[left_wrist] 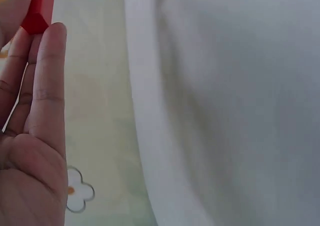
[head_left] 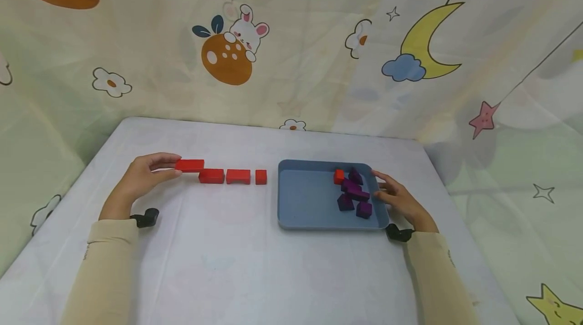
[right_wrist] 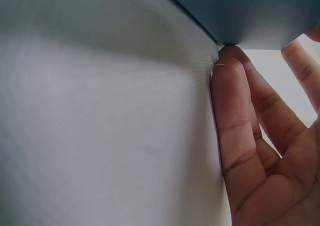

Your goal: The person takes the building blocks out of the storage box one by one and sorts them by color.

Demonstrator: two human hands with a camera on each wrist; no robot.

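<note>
Between thumb and fingertips, my left hand pinches a long red block, whose end shows as a red block in the left wrist view. It is just above and left of a red rectangular block, overlapping it in the head view. To the right follow a notched red block and a small red cube, in a row. My right hand holds the right edge of a blue-grey tray. Its thumb lies at the rim, while other fingers touch the outer wall low down.
Inside the tray, toward its right end, several purple blocks lie jumbled beside a small orange-red block. White cloth covers the table. A printed curtain hangs behind and at the sides.
</note>
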